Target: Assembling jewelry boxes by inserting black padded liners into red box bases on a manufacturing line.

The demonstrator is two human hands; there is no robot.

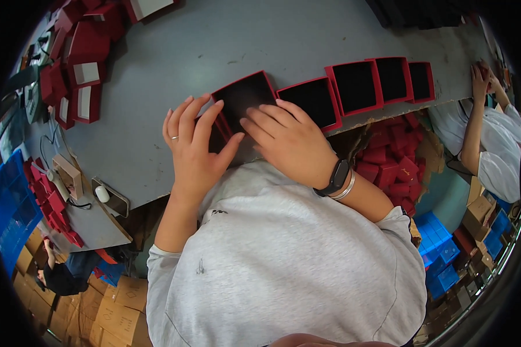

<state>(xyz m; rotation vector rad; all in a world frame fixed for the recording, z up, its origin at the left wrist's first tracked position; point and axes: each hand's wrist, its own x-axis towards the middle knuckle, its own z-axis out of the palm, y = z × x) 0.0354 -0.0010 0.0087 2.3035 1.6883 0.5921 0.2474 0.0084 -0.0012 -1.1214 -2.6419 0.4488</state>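
Note:
An open red box with a black lining lies tilted on the table in front of me. My left hand, wearing a ring, is at the box's left side, fingers spread and curved, with the thumb apart near the front. The fingers of my right hand lie stretched out over the box's near right part, against the black inside. Behind my left fingers, part of another dark-lined red piece shows, mostly hidden. Just right of the box stands a second red box with black lining.
More black-lined red boxes continue the row rightward. Red boxes are piled at the far left. Below the table edge, a carton holds many red pieces. A phone lies at left. Another person works at the right.

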